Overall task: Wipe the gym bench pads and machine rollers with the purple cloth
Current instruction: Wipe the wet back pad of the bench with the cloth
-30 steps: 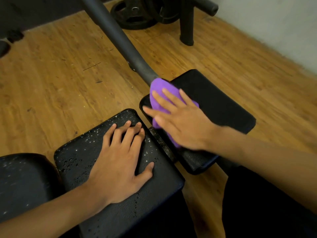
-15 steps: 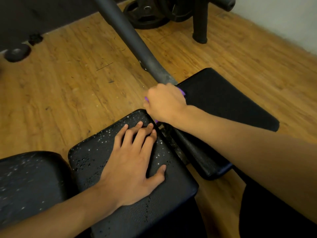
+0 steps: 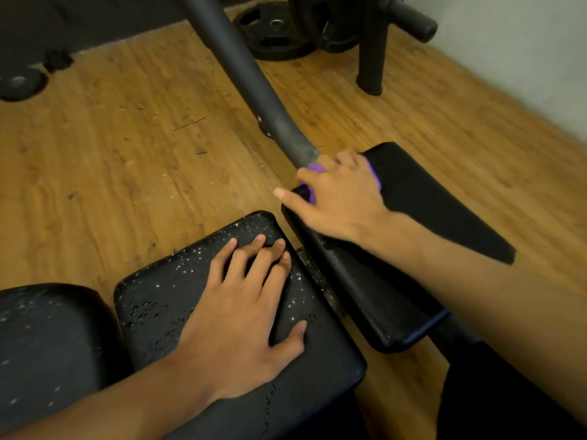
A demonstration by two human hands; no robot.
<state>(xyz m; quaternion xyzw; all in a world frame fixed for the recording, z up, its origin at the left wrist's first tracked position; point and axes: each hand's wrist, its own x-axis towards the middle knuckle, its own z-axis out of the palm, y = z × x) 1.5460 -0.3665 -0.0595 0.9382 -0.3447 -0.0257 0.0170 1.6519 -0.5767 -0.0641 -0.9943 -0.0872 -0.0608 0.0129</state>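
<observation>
My right hand [image 3: 340, 201] grips the bunched purple cloth [image 3: 315, 168] at the far left corner of the right black pad [image 3: 428, 198], where the grey metal bar [image 3: 254, 93] meets it. Only small bits of cloth show between and beside the fingers. My left hand [image 3: 244, 319] lies flat, fingers straight, on the middle black pad [image 3: 165, 300], which is speckled with droplets. A third wet pad [image 3: 47, 338] sits at the far left.
Wooden floor [image 3: 127, 154] surrounds the bench. Black weight plates [image 3: 276, 36] and a plate rack post [image 3: 371, 58] stand at the back. A dumbbell end [image 3: 19, 84] lies at the far left. A pale wall [image 3: 524, 58] runs along the right.
My right hand went from flat on the spread cloth to curled round it, and slid to the pad's far left corner by the bar. The left hand stayed put.
</observation>
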